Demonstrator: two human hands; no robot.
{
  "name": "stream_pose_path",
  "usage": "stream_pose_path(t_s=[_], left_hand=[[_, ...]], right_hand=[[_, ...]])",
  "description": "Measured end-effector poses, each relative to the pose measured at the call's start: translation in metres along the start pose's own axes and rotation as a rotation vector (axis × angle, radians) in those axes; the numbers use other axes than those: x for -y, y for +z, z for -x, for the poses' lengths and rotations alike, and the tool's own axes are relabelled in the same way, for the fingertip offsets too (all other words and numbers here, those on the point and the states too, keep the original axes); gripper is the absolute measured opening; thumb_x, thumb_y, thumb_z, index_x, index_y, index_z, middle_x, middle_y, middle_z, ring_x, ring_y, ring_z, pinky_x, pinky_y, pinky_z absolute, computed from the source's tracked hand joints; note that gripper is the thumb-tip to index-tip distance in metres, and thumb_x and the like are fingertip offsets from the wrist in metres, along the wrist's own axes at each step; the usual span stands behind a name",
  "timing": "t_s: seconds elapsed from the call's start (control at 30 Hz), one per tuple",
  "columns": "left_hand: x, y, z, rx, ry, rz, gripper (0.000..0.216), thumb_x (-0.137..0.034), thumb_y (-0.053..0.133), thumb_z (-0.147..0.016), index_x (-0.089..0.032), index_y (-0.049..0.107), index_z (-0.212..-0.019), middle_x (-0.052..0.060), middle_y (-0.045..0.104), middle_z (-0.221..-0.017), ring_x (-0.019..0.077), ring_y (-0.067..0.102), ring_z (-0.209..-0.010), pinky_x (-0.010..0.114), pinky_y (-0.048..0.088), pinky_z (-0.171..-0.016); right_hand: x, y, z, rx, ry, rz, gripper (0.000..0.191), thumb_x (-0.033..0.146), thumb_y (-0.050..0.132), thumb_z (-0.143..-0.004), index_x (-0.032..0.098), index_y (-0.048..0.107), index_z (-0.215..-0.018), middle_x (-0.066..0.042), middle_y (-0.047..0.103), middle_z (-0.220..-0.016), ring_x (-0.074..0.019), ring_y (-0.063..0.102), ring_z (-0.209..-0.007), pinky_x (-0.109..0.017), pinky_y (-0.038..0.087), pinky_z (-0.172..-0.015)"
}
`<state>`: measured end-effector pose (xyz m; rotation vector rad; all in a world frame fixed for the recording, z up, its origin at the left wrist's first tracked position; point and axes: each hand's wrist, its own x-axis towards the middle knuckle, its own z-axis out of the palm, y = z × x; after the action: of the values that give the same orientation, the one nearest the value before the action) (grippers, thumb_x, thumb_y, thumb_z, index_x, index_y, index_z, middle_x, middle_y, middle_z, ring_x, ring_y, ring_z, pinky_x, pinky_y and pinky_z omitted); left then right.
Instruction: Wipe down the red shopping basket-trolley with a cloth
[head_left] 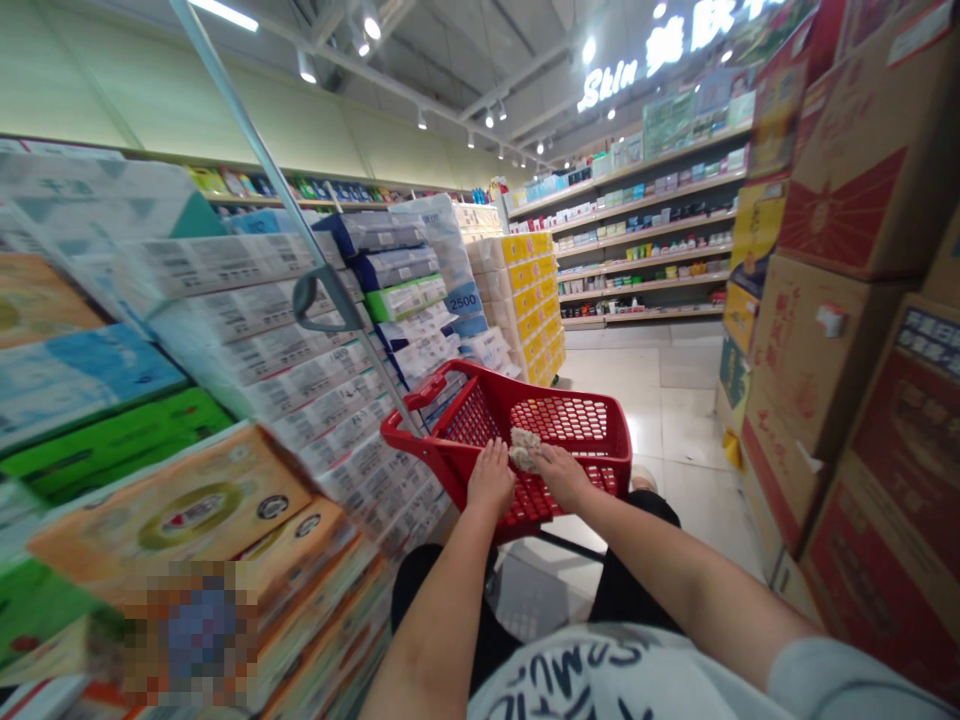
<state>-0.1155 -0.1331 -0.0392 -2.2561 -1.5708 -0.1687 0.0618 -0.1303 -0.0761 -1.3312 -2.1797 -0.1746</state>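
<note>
In front of my legs stands a red plastic shopping basket point(559, 385) with perforated walls. My left hand point(491, 480) is on its near rim, fingers bent over the edge. Just right of it, my right hand point(561, 476) holds a crumpled beige-grey cloth point(524, 449) against the near side of the basket. The cloth lies between the two hands, close to the left fingertips. A long metal pole point(251, 135) with a grey loop grip point(324, 300) slants down to the basket's left end.
Stacked tissue packs point(285, 340) stand close on the left, with orange packs point(180, 490) nearer. Cardboard boxes point(840, 170) are piled on the right. A tiled aisle point(679, 400) leads to stocked shelves point(645, 215) at the back. A blurred patch covers the lower left.
</note>
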Motion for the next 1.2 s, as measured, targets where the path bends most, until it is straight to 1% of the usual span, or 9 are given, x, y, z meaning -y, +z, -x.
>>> stream_pose_path(t_s=[0.23, 0.37, 0.53, 0.67, 0.77, 0.87, 0.97, 1.1, 1.2], left_hand=[[-0.004, -0.009, 0.002, 0.046, -0.029, 0.018, 0.057, -0.021, 0.033, -0.091, -0.001, 0.036, -0.144, 0.015, 0.032, -0.153, 0.0250, 0.025, -0.144, 0.038, 0.021, -0.118], [-0.004, -0.011, 0.004, 0.052, -0.019, 0.021, 0.057, -0.022, 0.032, -0.091, -0.001, 0.035, -0.144, 0.014, 0.031, -0.154, 0.0250, 0.024, -0.144, 0.037, 0.020, -0.119], [-0.002, -0.006, 0.005, 0.025, -0.017, 0.011, 0.057, -0.021, 0.032, -0.090, -0.001, 0.036, -0.144, 0.014, 0.032, -0.153, 0.0253, 0.025, -0.144, 0.038, 0.020, -0.119], [-0.001, -0.004, 0.005, 0.010, -0.015, 0.013, 0.057, -0.022, 0.033, -0.090, -0.003, 0.037, -0.143, 0.014, 0.033, -0.153, 0.0256, 0.026, -0.143, 0.039, 0.022, -0.118], [-0.002, -0.005, 0.003, 0.024, -0.020, 0.009, 0.057, -0.021, 0.033, -0.090, -0.001, 0.037, -0.143, 0.016, 0.033, -0.152, 0.0259, 0.026, -0.143, 0.039, 0.021, -0.118], [-0.002, -0.007, 0.003, 0.037, -0.023, -0.001, 0.057, -0.021, 0.034, -0.090, -0.001, 0.037, -0.143, 0.016, 0.033, -0.152, 0.0263, 0.027, -0.143, 0.040, 0.023, -0.118], [-0.003, -0.008, 0.002, 0.054, -0.029, -0.006, 0.057, -0.022, 0.033, -0.091, 0.000, 0.037, -0.143, 0.017, 0.033, -0.152, 0.0264, 0.028, -0.142, 0.039, 0.022, -0.118], [-0.004, -0.009, 0.001, 0.048, -0.029, -0.011, 0.056, -0.023, 0.033, -0.091, -0.001, 0.038, -0.143, 0.017, 0.034, -0.152, 0.0262, 0.029, -0.142, 0.039, 0.023, -0.117], [-0.006, -0.009, 0.000, 0.044, -0.044, -0.017, 0.055, -0.022, 0.033, -0.092, -0.002, 0.039, -0.142, 0.017, 0.035, -0.151, 0.0267, 0.031, -0.141, 0.040, 0.024, -0.117]], right_hand=[[0.007, -0.020, -0.028, 0.150, 0.254, 0.001, 0.044, 0.038, 0.032, -0.100, 0.013, 0.068, -0.095, -0.014, 0.068, -0.092, -0.0208, 0.064, -0.085, -0.029, 0.048, -0.073], [0.001, -0.005, -0.006, 0.093, 0.118, 0.049, 0.031, 0.022, 0.042, -0.094, 0.014, 0.061, -0.119, -0.016, 0.062, -0.116, -0.0238, 0.059, -0.104, -0.035, 0.045, -0.089], [-0.010, 0.013, 0.015, 0.037, -0.018, 0.090, 0.051, 0.014, 0.048, -0.087, 0.019, 0.047, -0.138, -0.017, 0.051, -0.136, -0.0284, 0.052, -0.115, -0.043, 0.038, -0.101], [-0.002, 0.000, 0.007, 0.098, 0.052, 0.074, 0.044, 0.018, 0.043, -0.091, 0.019, 0.050, -0.135, -0.016, 0.056, -0.130, -0.0261, 0.055, -0.113, -0.040, 0.042, -0.096], [0.004, -0.015, -0.013, 0.213, 0.170, 0.064, 0.033, 0.028, 0.038, -0.096, 0.019, 0.062, -0.118, -0.014, 0.064, -0.115, -0.0242, 0.060, -0.107, -0.036, 0.046, -0.089], [0.001, -0.027, -0.041, 0.379, 0.352, 0.061, 0.047, 0.040, 0.030, -0.098, 0.014, 0.070, -0.100, -0.016, 0.070, -0.097, -0.0256, 0.066, -0.094, -0.035, 0.050, -0.077], [-0.008, -0.033, -0.054, 0.436, 0.411, 0.071, 0.047, 0.040, 0.033, -0.096, 0.012, 0.071, -0.096, -0.017, 0.071, -0.091, -0.0271, 0.068, -0.088, -0.035, 0.051, -0.072], [-0.014, -0.033, -0.023, 0.373, 0.341, 0.093, 0.045, 0.034, 0.029, -0.098, 0.013, 0.067, -0.110, -0.018, 0.067, -0.107, -0.0276, 0.064, -0.100, -0.037, 0.049, -0.080], [-0.013, -0.028, 0.012, 0.211, 0.132, 0.148, 0.041, 0.023, 0.031, -0.096, 0.019, 0.055, -0.129, -0.015, 0.059, -0.125, -0.0262, 0.057, -0.110, -0.039, 0.043, -0.091]])
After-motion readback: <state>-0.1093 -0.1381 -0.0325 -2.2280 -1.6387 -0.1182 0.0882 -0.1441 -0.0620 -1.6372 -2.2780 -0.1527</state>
